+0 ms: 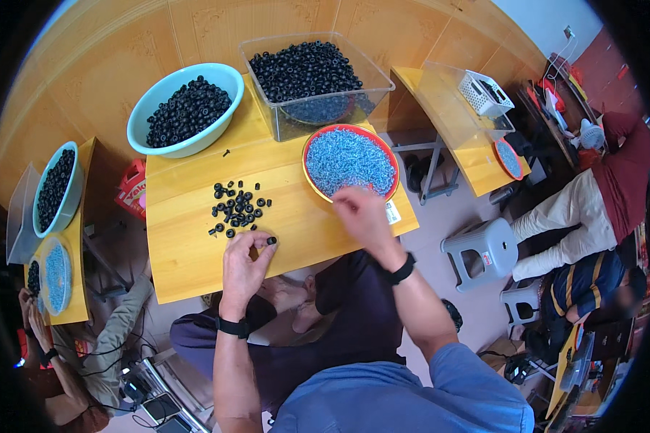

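Observation:
My left hand (pixel 244 263) is at the near edge of the yellow table, thumb and forefinger pinched on a small round black knob (pixel 271 240). Just beyond it lies a loose pile of similar black knobs (pixel 238 208). My right hand (pixel 362 216) is over the near rim of a red bowl (pixel 307 173) filled with tiny bluish metallic pieces (pixel 350 160). Its fingers are bent together at the bowl's edge. Whatever may be between those fingertips is too small to make out.
A light-blue basin (pixel 133 130) and a clear plastic bin (pixel 263 108), both holding many black knobs, stand at the table's far side. Other yellow tables (pixel 477 166) flank mine. A grey stool (pixel 484 249) stands to the right. Other people sit or stand at both sides.

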A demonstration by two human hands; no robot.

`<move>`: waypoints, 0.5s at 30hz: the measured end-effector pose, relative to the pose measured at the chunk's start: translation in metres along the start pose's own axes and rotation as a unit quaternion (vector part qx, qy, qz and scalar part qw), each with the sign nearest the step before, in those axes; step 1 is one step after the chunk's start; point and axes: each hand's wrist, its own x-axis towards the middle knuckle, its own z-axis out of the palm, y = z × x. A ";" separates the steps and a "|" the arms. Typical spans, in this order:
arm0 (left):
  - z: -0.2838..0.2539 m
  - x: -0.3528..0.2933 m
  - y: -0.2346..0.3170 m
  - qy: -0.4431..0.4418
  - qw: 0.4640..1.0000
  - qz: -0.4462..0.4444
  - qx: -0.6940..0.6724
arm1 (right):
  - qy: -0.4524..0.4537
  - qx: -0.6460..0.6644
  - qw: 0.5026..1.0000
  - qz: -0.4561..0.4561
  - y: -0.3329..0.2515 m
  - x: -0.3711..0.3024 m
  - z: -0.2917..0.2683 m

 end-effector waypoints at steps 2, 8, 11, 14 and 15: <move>-0.002 0.002 0.001 0.021 0.996 0.060 0.068 | 0.016 -0.079 0.996 0.043 0.018 0.014 -0.026; 0.000 0.002 -0.004 0.058 0.988 0.116 0.083 | -0.073 -0.238 0.968 0.040 0.057 0.026 -0.045; 0.000 0.002 -0.003 0.053 0.990 0.109 0.069 | -0.128 -0.158 0.977 0.057 0.057 0.026 -0.033; 0.000 0.001 -0.005 0.049 0.992 0.093 0.068 | -0.081 -0.053 0.990 0.099 0.044 0.029 -0.031; 0.000 0.001 -0.005 0.049 0.992 0.092 0.068 | -0.081 -0.054 0.990 0.099 0.043 0.030 -0.033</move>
